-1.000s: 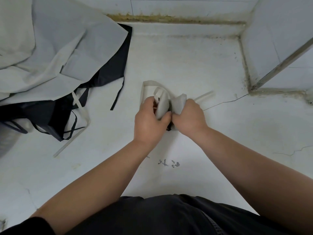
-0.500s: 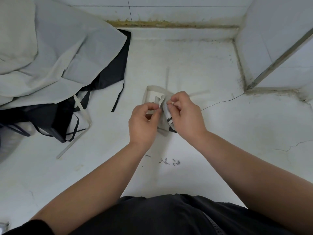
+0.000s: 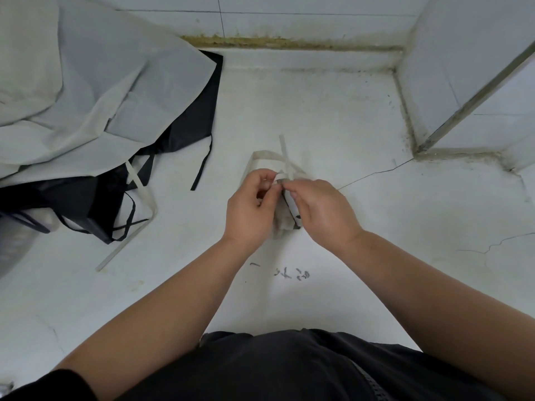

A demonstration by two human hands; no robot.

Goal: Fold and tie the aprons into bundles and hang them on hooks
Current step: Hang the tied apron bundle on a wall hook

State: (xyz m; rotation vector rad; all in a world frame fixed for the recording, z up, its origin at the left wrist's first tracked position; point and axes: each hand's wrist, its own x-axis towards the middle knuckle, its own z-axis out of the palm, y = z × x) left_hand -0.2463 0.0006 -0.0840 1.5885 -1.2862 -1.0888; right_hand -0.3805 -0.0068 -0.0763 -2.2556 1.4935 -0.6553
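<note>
Bundle: a folded pale apron bundle (image 3: 285, 221) is seen on the white surface (image 3: 318, 111), mostly hidden between the hands.
Left hand: the left hand (image 3: 249, 209) is curled, with a pale strap (image 3: 286, 157) pinched at its fingertips.
Right hand: the right hand (image 3: 321, 212) is pinched on the same strap; any knot is covered.
Pile: grey aprons (image 3: 101, 91) and black aprons (image 3: 191, 131) are heaped well apart to the left and cut off by the frame.

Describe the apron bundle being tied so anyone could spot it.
On the cracked white surface, look right of the loose grey and black apron heap. Between the left hand and right hand sits the beige apron bundle: alone rolled small, its strap pinched by both.
</note>
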